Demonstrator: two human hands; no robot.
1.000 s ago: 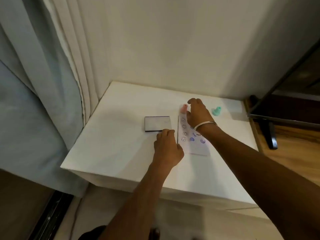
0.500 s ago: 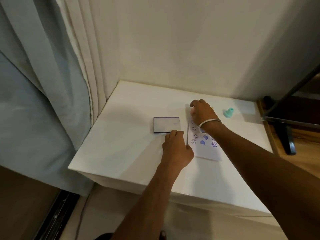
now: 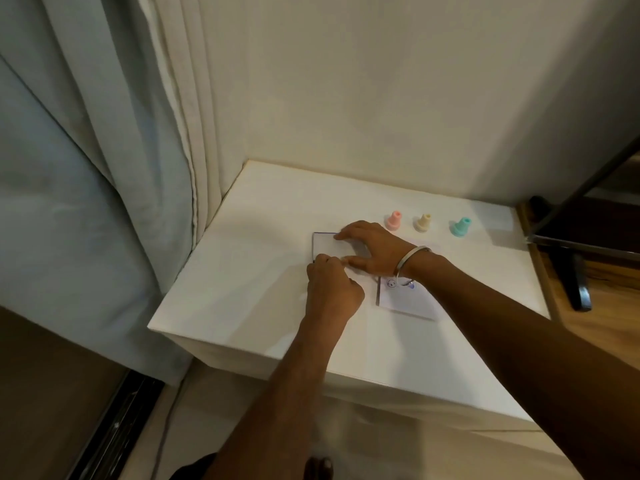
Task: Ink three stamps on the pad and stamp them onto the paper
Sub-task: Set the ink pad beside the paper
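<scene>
The ink pad (image 3: 323, 244), a flat rectangular case with a dark rim, lies mid-table. My right hand (image 3: 375, 249) spans it, fingers on the far edge and thumb on the near edge. My left hand (image 3: 332, 289) is curled, its fingertips at the pad's near edge beside my right thumb. Three small stamps stand upright in a row behind the hands: a pink stamp (image 3: 394, 220), a cream stamp (image 3: 423, 222) and a teal stamp (image 3: 460, 226). The paper (image 3: 410, 301) lies under my right wrist, showing a smiley print and a blue mark; the rest is hidden.
The white table (image 3: 242, 289) stands in a corner, with curtains (image 3: 104, 168) along its left side and a wall behind. A dark metal stand (image 3: 571, 271) on the wooden floor is off the right edge. The table's front edge drops away near me.
My right hand left the pink stamp standing and moved left onto the ink pad. My left hand shifted from the paper's edge up to the pad's near edge. The camera view moved.
</scene>
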